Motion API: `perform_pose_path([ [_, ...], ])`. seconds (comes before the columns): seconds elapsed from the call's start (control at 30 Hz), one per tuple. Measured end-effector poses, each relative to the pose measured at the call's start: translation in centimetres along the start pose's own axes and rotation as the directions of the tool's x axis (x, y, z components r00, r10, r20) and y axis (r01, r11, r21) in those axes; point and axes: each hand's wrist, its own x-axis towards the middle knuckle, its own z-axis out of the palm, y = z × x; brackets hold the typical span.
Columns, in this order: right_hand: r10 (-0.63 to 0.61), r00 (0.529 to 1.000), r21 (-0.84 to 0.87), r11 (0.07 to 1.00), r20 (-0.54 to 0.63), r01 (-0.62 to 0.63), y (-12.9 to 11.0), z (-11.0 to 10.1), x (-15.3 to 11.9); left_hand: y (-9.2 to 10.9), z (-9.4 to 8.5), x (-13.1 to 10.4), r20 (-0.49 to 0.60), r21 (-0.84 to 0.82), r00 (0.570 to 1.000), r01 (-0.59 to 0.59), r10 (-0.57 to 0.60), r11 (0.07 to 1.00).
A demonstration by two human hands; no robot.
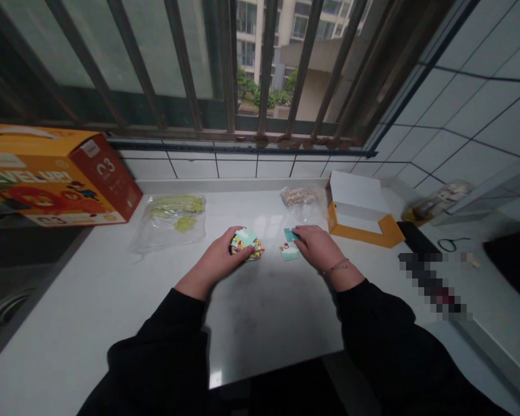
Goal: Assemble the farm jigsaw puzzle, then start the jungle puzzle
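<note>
Well, the fingers of the left hand (223, 254) are curled around a stack of jigsaw pieces (244, 238), thumb across the near side. The right hand (318, 248) has its thumb and forefinger at the edge of a teal piece (289, 234); whether they pinch it or merely press it, I can't quite tell from here. Just below it, a paler piece (288, 252) lies on the white counter (251, 329). A thin bracelet (335, 267) (rather delicate) circles the right wrist. Farther out sit a clear plastic bag (173, 216) with yellow-green contents, an opened orange-and-white box (357, 222), and a "LEVEL UP!" carton (39, 173) at far left, all below the barred window.
</note>
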Motion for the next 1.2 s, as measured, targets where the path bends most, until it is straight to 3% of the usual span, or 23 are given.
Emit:
perform_pose_path([
  [0.23,0.012,1.0,0.068,0.998,-0.013,-0.011,1.0,-0.2,2.7,0.3,-0.1,0.0,-0.015,-0.052,1.0,0.005,-0.006,0.999],
  [0.47,0.032,0.99,0.174,0.985,-0.14,-0.007,1.0,-0.5,2.6,-0.1,0.0,0.3,-0.028,-0.059,1.0,-0.003,0.001,0.998],
  [0.6,-0.025,0.999,0.11,0.994,-0.039,0.029,-0.2,-0.4,2.3,-0.3,0.1,0.4,-0.044,-0.11,0.997,0.051,-0.056,0.993],
  [0.77,-0.102,0.988,0.124,0.986,-0.115,0.116,-3.9,-0.6,2.1,-0.2,0.1,0.6,-0.082,-0.312,0.988,0.1,-0.132,0.945],
  [0.93,-0.18,0.946,0.29,0.921,-0.27,0.258,-10.6,0.2,2.4,-0.7,-0.5,1.1,-0.259,-0.53,0.95,0.009,-0.172,0.848],
  [1.03,-0.179,0.952,0.327,0.909,-0.249,0.257,-13.8,1.0,2.9,-1.4,-1.1,1.3,-0.307,-0.662,0.92,-0.022,-0.245,0.749],
  [1.2,-0.211,0.947,0.363,0.886,-0.241,0.289,-14.6,1.7,3.6,-2.2,-2.0,1.3,-0.29,-0.679,0.901,0.042,-0.321,0.733],
])
